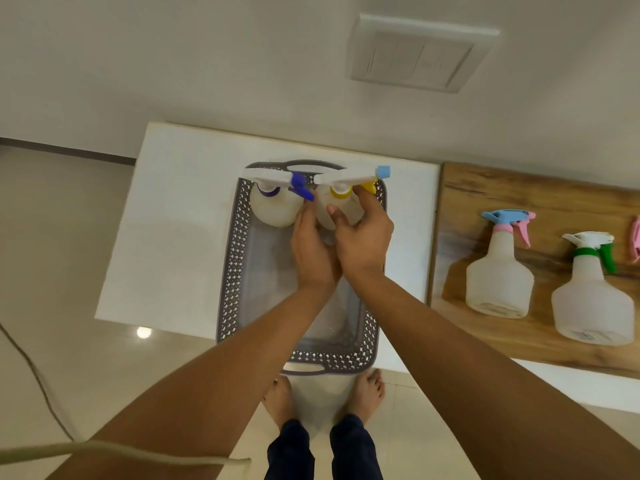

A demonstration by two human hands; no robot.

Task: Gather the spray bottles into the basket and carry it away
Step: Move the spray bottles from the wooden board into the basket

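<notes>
A grey lattice basket sits on a white table. Two translucent spray bottles stand upright at its far end: one with a purple trigger on the left and one with a yellow collar and light blue nozzle on the right. My right hand is wrapped around the yellow bottle's body. My left hand rests against the same bottle from the left, fingers together. Outside the basket, on a wooden board, stand a pink and blue bottle and a green-trigger bottle.
The wooden board lies to the right of the white table. A pink object shows at the right edge. A wall switch plate is ahead. A cord runs over the floor at left. My bare feet stand before the basket.
</notes>
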